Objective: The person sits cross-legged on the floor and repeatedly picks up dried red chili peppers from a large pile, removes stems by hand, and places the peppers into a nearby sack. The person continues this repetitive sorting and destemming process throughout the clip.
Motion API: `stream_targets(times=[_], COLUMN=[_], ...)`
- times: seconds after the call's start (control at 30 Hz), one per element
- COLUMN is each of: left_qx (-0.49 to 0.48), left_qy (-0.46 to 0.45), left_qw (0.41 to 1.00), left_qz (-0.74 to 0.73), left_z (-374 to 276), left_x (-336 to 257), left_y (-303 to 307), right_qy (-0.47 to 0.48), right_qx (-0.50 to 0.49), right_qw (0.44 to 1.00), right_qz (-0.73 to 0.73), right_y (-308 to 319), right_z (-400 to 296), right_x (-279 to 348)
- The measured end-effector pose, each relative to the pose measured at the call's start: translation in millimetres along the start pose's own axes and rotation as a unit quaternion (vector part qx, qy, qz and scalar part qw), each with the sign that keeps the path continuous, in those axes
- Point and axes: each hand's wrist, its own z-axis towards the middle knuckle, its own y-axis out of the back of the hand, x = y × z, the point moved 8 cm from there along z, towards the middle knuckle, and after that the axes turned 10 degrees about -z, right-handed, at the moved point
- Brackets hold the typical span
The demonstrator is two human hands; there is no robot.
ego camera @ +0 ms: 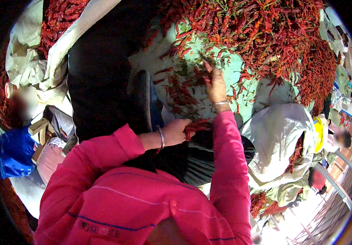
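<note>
My left hand, with a silver bangle at the wrist, holds a small bunch of dried red chillies low in front of my body. Further forward, my right hand reaches over a pale green surface, its fingers at or just above scattered chillies and stems; whether it grips one is not clear. A loose group of chillies lies in shadow left of my right hand. Beyond the hands spreads a large heap of dried red chillies with green stems.
A white woven sack with chillies inside stands at the right. Another white sack and more chillies are at the left, near a blue bag and wooden pieces. Other people are at both edges.
</note>
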Motion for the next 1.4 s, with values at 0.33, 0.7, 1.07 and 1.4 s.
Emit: stream_targets(times=[0.33, 0.7, 1.07, 1.4], left_qx=[-0.014, -0.016, -0.018, -0.019], left_qy=[-0.012, 0.011, -0.039, -0.097], left_qw=[1.0, 1.0, 0.998, 0.995], left_qz=[-0.014, -0.023, -0.042, -0.03], left_z=[2.3, -1.9, 1.4, 5.5], left_x=[5.1, 5.8, 5.4, 9.8], left_y=[2.3, 4.1, -1.8, -6.9], right_qy=[0.026, -0.112, -0.279, -0.15], right_qx=[0.042, -0.006, 0.077, -0.015], right_qw=[0.999, 0.993, 0.832, 0.981], right_qz=[0.004, 0.035, 0.474, 0.122], right_y=[34.9, -0.6, 8.6, -9.3], right_z=[4.5, -25.9, -34.5, -9.5], right_x=[-27.7, -18.7, -69.3, -24.7])
